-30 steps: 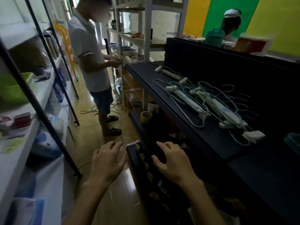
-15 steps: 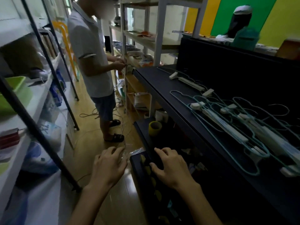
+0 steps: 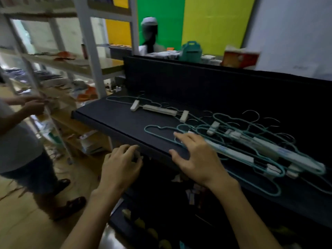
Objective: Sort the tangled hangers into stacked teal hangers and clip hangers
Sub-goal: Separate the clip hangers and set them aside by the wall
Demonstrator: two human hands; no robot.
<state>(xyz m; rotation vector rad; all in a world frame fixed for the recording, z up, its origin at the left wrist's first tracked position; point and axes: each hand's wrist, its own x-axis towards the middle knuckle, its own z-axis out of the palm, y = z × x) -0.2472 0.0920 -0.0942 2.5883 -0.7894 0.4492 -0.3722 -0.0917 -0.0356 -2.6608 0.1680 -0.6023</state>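
A tangle of thin teal hangers (image 3: pixel 231 133) and white-barred clip hangers (image 3: pixel 265 151) lies on a black shelf (image 3: pixel 111 115), spreading from its middle to the right. One clip hanger (image 3: pixel 159 110) rests apart, farther back. My right hand (image 3: pixel 195 157) hovers open over the shelf's front edge, its fingertips at the left end of the tangle near a teal hanger loop (image 3: pixel 161 131). My left hand (image 3: pixel 122 164) is open below and in front of the shelf edge, holding nothing.
A person (image 3: pixel 19 141) stands at the left by white shelving (image 3: pixel 86 65), handling something. Another person (image 3: pixel 150 36) sits beyond the shelf's black back panel (image 3: pixel 197 81). A lower black shelf (image 3: pixel 161 221) with small items lies beneath my hands.
The view has swung right and up toward the shelf. Both hands have risen from the lower shelf; my right hand now reaches over the top shelf to the hangers.
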